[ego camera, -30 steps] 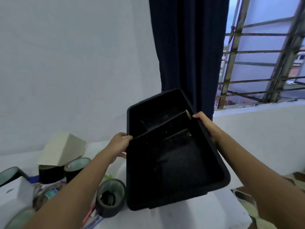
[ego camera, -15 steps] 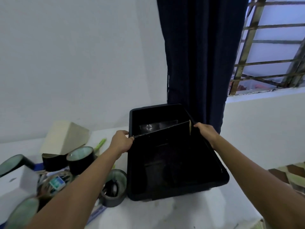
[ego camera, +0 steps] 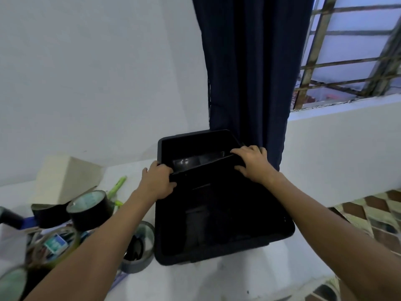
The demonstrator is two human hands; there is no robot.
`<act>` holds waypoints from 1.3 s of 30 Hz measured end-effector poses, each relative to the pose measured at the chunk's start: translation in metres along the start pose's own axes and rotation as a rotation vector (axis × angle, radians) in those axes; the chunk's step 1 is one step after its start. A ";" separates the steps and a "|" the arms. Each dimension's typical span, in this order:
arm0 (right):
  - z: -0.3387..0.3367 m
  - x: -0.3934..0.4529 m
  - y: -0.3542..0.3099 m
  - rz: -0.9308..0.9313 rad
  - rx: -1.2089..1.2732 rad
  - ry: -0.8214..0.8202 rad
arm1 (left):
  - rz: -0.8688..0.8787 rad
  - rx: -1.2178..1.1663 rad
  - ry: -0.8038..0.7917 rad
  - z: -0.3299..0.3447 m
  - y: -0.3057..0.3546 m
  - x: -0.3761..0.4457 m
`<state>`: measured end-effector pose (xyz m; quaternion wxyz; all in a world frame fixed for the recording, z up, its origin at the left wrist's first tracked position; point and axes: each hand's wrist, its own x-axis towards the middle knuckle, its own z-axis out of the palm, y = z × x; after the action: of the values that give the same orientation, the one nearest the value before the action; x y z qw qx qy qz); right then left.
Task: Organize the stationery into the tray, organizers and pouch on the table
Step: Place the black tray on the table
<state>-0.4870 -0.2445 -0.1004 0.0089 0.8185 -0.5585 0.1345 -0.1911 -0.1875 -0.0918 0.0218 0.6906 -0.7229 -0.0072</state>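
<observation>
A large black tray (ego camera: 280, 233) lies flat on the white table, with a thin black divider (ego camera: 201, 165) across its far part. My left hand (ego camera: 157, 181) grips the tray's left rim at the divider's left end. My right hand (ego camera: 252, 164) lies over the right rim and the divider's right end, fingers bent over it. To the left lie rolls of tape: a black roll (ego camera: 91, 208), a grey roll (ego camera: 138, 248) and others, with green markers (ego camera: 117, 186) behind them. The tray's near part looks dark; I cannot tell what is in it.
A beige box (ego camera: 65, 177) stands at the back left by the white wall. A dark curtain (ego camera: 249, 72) hangs right behind the tray. Mixed small stationery (ego camera: 54, 243) is piled at the left. The table's right edge drops to a tiled floor (ego camera: 373, 216).
The tray has come down from a tilted, lifted pose to lie flat on the table. My right hand has shifted from the rim's edge to lie over the divider's right end.
</observation>
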 end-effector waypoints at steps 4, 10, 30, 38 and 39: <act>0.001 -0.002 0.003 -0.007 0.057 0.092 | -0.013 0.083 -0.138 -0.007 0.006 0.006; 0.005 0.004 0.003 -0.034 -0.033 0.048 | 0.062 0.190 -0.148 -0.006 0.005 0.012; 0.003 0.003 0.001 -0.012 -0.102 -0.075 | 0.057 -0.141 0.129 -0.005 0.000 0.005; 0.004 0.005 0.002 -0.021 -0.085 -0.105 | 0.065 0.073 -0.078 -0.023 0.008 0.020; 0.004 0.004 0.003 -0.035 -0.090 -0.089 | 0.074 0.075 -0.105 -0.025 0.007 0.023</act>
<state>-0.4871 -0.2500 -0.1036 0.0235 0.8322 -0.5493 0.0726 -0.1984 -0.2093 -0.0660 -0.0416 0.6623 -0.7479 -0.0154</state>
